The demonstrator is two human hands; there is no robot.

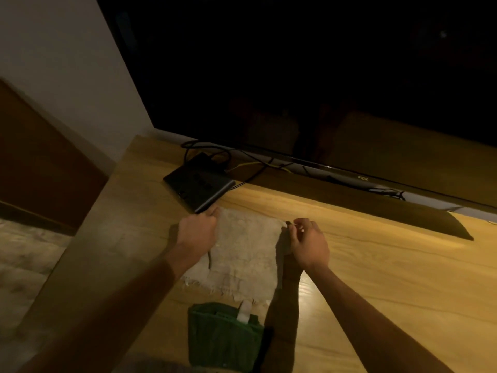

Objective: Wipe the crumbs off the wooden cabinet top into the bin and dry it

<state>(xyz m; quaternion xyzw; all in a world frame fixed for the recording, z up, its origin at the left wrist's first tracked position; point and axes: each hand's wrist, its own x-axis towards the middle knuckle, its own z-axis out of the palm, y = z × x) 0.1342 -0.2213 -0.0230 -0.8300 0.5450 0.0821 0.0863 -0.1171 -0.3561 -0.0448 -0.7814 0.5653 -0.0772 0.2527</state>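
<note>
Left hand (197, 230): fingers curled over the upper-left corner of the pale beige frayed-edge cloth (246, 254), pinching it. Right hand (306, 243): fingers bent, gripping the cloth's upper-right corner, with a small white bit visible at the fingertips; can't tell what it is. Cloth is roughly square, coarse weave, loose threads along the lower edge, spread flat between the two hands at frame centre, lying on the light wooden cabinet top (376, 278). Grain and a glossy reflection show on the wood just right of the cloth's lower edge. No crumbs resolvable at this lighting. Below the cloth, lower centre of frame, sits a folded dark green towel (223, 337), a white tag or strip lying across the gap between the two. Above-left of the cloth, just beside the left hand's knuckles, a flat black rectangular box (197, 183) with black cables running to its back. Large black TV screen (295, 76) fills the upper right; white wall (59, 63) upper left.
</note>
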